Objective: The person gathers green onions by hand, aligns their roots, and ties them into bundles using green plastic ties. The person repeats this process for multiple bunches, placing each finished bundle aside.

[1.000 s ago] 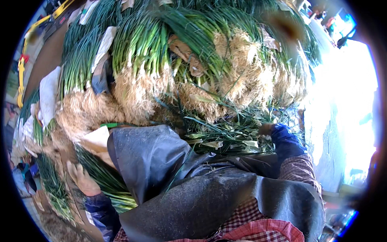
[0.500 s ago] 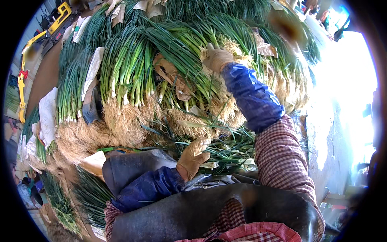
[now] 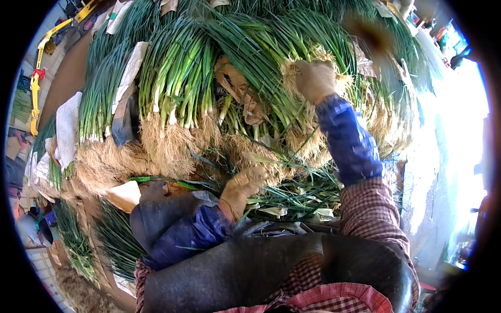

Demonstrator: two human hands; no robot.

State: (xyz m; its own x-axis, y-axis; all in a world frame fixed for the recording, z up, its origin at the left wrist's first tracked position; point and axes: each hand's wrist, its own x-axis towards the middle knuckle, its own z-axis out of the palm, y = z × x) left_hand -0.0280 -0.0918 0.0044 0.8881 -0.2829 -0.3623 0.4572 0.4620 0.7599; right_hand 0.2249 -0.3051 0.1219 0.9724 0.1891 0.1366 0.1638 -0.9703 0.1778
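Note:
Long green onions (image 3: 180, 78) lie in thick bunches in front of me, with white stems and tangled pale roots (image 3: 167, 148) toward me. My right hand (image 3: 317, 81), in a tan glove with a blue sleeve cover, reaches to the far right. It is curled over the root end of some green onions (image 3: 292, 52) on top of the pile; its fingertips are mostly hidden. My left hand (image 3: 241, 191), gloved as well, hovers above my lap just below the roots. Its slightly blurred fingers stretch forward with nothing visible in them.
Loose leaves and trimmings (image 3: 302, 195) lie between the pile and my dark apron (image 3: 224, 271). A brown wrapper (image 3: 240, 91) sits among the bunches, a pale wrapper (image 3: 130, 70) further left. More green onions (image 3: 117, 245) lie at lower left. A yellow metal bar (image 3: 37, 78) stands far left.
My left hand has moved up toward the roots, its fingers now reaching forward. My right hand stays at the same root end, its wrist turned; the whole view has shifted slightly.

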